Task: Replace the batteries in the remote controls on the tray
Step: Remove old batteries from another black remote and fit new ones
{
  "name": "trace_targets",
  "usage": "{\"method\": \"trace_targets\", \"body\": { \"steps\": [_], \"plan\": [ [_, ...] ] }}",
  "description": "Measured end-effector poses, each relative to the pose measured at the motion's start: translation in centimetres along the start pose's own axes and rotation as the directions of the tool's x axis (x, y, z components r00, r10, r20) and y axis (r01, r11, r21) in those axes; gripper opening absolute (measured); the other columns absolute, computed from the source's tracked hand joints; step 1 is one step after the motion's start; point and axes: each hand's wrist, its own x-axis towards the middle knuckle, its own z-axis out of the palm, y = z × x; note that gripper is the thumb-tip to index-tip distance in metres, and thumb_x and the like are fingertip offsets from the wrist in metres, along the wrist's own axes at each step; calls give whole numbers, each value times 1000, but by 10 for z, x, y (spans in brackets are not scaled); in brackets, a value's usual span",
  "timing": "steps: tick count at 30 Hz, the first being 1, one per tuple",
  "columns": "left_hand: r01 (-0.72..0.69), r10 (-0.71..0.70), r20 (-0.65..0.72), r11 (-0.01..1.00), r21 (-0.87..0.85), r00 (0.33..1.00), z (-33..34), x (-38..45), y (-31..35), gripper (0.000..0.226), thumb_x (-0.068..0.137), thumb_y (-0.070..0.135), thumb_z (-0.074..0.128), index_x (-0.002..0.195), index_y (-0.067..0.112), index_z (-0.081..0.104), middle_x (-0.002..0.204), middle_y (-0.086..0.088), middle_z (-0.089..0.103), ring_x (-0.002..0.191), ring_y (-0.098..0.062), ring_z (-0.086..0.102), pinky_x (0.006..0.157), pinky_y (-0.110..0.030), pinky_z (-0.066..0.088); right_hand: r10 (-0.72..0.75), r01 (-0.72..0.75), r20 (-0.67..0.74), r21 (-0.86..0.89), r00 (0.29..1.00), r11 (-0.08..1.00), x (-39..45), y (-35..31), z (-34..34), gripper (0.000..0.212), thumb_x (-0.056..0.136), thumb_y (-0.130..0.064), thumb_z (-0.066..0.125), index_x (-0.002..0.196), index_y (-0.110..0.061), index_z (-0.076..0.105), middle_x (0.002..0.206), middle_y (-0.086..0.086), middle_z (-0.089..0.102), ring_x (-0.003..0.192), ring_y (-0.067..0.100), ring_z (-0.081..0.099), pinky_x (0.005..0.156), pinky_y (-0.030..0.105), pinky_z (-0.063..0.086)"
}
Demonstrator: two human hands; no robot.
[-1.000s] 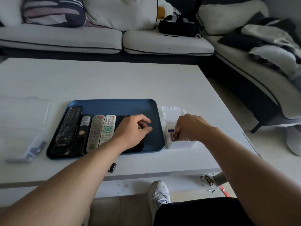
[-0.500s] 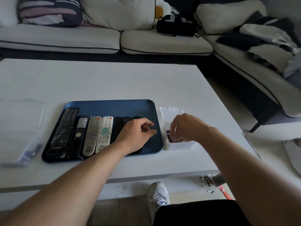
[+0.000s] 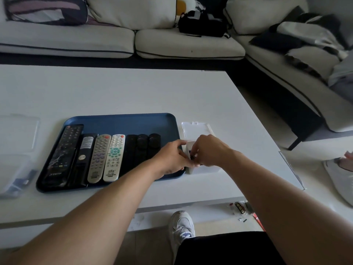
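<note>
While your right hand (image 3: 208,150) stayed at the box (image 3: 200,131) beside the tray's (image 3: 118,121) right edge, your left hand (image 3: 172,157) left the black remotes (image 3: 142,144) and met it there. Both sets of fingers curled over something small, likely a battery; I couldn't tell what. No remote was opened yet.

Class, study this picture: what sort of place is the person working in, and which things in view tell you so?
Most likely a home living room. A cushioned corner sofa with pillows wraps round a low white coffee table, and a tray of TV-type remotes sits on it.
</note>
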Motion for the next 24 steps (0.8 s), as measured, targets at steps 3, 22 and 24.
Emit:
{"method": "trace_targets", "body": {
  "steps": [3,22,24],
  "plan": [
    [-21,21,21,1000,-4,1000,0,-2,1,69,72,15,91,133,27,61,64,12,67,51,6,57,50,-8,40,-14,16,-35,53,999,998,-9,2,-4,18,74,-21,71,68,-37,71,68,-11,67,67,12,66,55,24,52],
    [-223,241,-66,953,207,968,12,-19,-15,87,56,45,96,130,36,51,86,12,68,73,-5,62,74,-28,54,-167,168,12,-57,986,984,-58,18,-23,28,85,-14,71,99,-38,78,95,-10,74,79,13,68,70,27,59],
    [-218,237,-72,955,203,969,13,-19,-15,86,56,44,96,128,36,50,86,11,68,72,-5,62,74,-26,54,-172,170,-22,-57,985,984,-56,19,-26,29,84,-12,72,100,-35,79,96,-11,73,81,14,68,71,28,58]
  ]
}}
